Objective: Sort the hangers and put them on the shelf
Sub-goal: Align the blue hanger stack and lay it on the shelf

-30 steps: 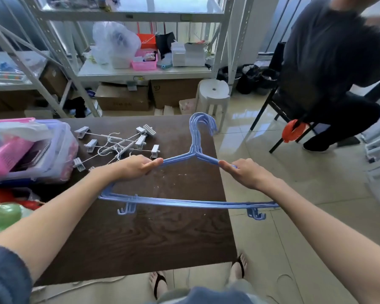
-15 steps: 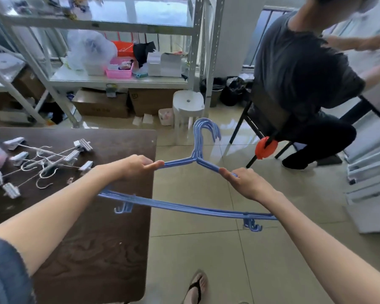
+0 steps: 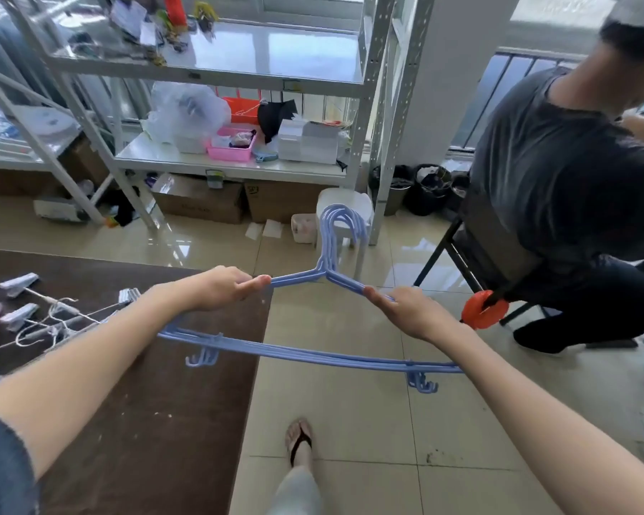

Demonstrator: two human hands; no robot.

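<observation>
Since the earlier frame the stack of blue hangers (image 3: 324,353) has swung off the worktop (image 3: 157,421) to the right: most of it now hangs over the tiled floor, with only its left end above the worktop's right edge, and the metal shelf (image 3: 235,169) looms nearer ahead. The left hand (image 3: 225,288) is curled round the left sloping arm of the stack, and the right hand (image 3: 409,312) grips the right sloping arm, so the hooks stand up between the hands and point toward the shelf while the bottom bars sag below the wrists.

The hangers look thin, light plastic, a little springy, and apt to slide against one another; holding both shoulders close to the neck seems the sound way to keep the bundle squared up. The small hooks under the bottom bars could snag on the shelf posts.

A tangle of white clip hangers (image 3: 53,317) lies on the worktop near its left edge, not yet sorted. Another person (image 3: 558,172) sits to the right.
</observation>
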